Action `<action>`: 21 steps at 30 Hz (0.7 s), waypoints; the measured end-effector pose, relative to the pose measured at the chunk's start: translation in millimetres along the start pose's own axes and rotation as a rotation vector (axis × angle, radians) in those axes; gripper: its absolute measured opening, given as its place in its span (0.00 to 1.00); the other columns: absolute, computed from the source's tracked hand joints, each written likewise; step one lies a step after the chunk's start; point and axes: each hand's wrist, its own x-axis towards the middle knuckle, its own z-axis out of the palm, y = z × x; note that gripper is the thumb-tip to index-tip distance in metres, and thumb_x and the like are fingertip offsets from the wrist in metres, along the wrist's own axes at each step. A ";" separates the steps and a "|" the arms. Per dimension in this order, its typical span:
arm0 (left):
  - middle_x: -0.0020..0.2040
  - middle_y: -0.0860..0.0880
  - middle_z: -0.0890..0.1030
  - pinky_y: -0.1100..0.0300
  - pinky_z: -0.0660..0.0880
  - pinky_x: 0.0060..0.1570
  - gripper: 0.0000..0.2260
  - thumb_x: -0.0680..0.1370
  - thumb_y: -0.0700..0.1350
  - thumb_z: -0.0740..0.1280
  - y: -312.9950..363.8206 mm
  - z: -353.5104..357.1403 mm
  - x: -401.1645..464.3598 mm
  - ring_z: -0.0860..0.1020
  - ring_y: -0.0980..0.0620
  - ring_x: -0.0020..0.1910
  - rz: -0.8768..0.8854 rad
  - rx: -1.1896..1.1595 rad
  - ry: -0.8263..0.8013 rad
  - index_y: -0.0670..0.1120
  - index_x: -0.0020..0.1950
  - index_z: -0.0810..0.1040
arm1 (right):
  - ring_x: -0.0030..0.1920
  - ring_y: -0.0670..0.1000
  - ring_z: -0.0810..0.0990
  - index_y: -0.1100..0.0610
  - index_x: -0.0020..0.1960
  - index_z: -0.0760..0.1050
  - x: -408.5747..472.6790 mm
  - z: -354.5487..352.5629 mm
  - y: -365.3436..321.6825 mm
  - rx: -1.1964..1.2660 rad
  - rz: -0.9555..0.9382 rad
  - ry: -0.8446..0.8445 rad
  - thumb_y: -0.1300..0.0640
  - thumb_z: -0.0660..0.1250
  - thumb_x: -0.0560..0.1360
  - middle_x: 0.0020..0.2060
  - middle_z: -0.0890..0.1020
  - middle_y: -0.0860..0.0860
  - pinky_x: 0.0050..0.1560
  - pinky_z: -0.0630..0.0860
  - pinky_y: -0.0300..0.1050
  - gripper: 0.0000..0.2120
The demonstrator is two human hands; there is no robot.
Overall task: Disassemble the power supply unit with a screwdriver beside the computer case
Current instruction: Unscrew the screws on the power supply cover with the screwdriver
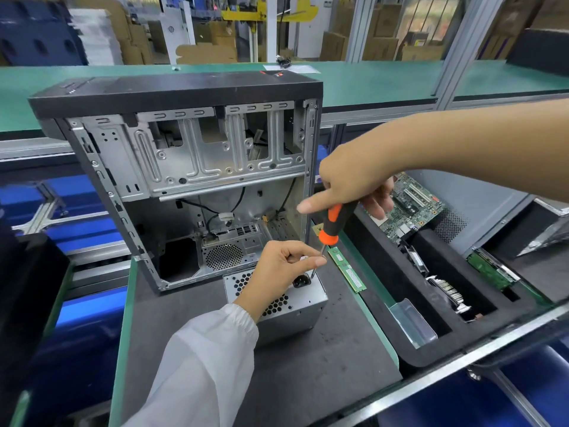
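Observation:
A grey metal power supply unit (295, 306) with honeycomb vents stands on the dark mat in front of the open computer case (191, 167). My right hand (354, 183) grips the orange-and-black screwdriver (331, 226) by its handle, index finger stretched along it. The shaft points down at the unit's top right corner. My left hand (277, 269), in a white sleeve, rests on top of the unit, with thumb and fingers pinched around the screwdriver's tip. The screw itself is hidden.
A green RAM stick (346, 269) lies on the mat right of the unit. A black foam tray (431, 343) on the right holds a motherboard (412, 208), a heatsink and a drive. A green workbench runs behind the case.

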 end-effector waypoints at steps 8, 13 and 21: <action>0.29 0.50 0.69 0.69 0.59 0.31 0.06 0.78 0.44 0.70 0.8 -0.2 -1.7 0.59 0.56 0.28 -0.006 0.058 -0.080 0.47 0.50 0.86 | 0.40 0.48 0.76 0.51 0.52 0.68 -2.5 10.3 -2.2 -0.303 -0.199 0.192 0.59 0.70 0.73 0.50 0.75 0.51 0.33 0.70 0.43 0.13; 0.24 0.57 0.58 0.73 0.57 0.28 0.05 0.73 0.44 0.75 2.0 1.6 -0.1 0.56 0.58 0.25 -0.020 0.087 -0.002 0.43 0.44 0.86 | 0.25 0.47 0.82 0.63 0.49 0.76 -4.8 1.0 3.0 0.039 -0.020 -0.002 0.34 0.63 0.73 0.32 0.84 0.52 0.24 0.72 0.35 0.29; 0.22 0.56 0.61 0.71 0.59 0.29 0.03 0.72 0.46 0.76 5.9 -12.3 0.1 0.59 0.57 0.25 -0.038 0.315 -0.061 0.50 0.43 0.84 | 0.47 0.54 0.79 0.50 0.49 0.73 -3.6 13.2 -0.4 -0.242 -0.169 0.228 0.59 0.69 0.72 0.49 0.79 0.51 0.33 0.68 0.42 0.09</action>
